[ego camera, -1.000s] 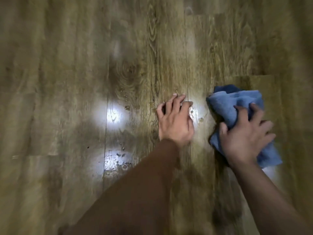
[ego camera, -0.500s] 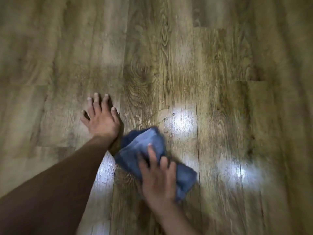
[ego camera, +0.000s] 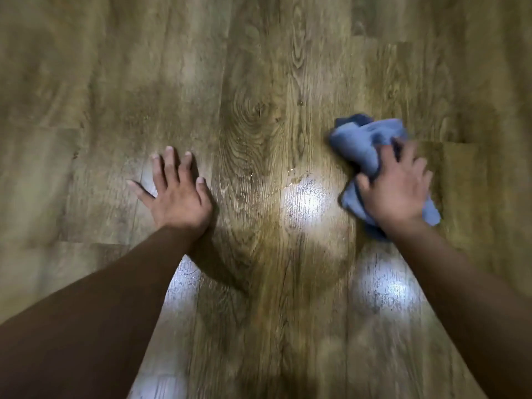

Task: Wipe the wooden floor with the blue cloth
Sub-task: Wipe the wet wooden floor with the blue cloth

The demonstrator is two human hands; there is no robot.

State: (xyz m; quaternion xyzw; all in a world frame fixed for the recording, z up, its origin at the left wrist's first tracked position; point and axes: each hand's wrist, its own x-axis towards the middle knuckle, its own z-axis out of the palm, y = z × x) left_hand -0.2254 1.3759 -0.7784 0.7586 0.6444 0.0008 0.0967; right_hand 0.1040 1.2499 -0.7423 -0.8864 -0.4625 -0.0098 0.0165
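The left hand (ego camera: 178,200) lies flat on the wooden floor (ego camera: 259,82), palm down, its fingers straight and spread apart, holding nothing. The right hand (ego camera: 395,191) is on top of the blue cloth (ego camera: 359,142), which is bunched up and lies on the floor at the right side of the view, well apart from the left hand. The fingers of the right hand curl over the crumpled folds and the thumb presses into the cloth's near edge, so the hand is gripping the cloth while pushing it down against the boards. Part of the cloth sticks out beyond the fingertips, and a smaller corner shows past the outer edge of the hand. Between the two hands the floor shines with a bright patch of reflected light (ego camera: 305,200), and a few small drops of water (ego camera: 293,171) sit just above it. More bright patches show lower down, near each forearm. The right hand and the cloth look slightly blurred.
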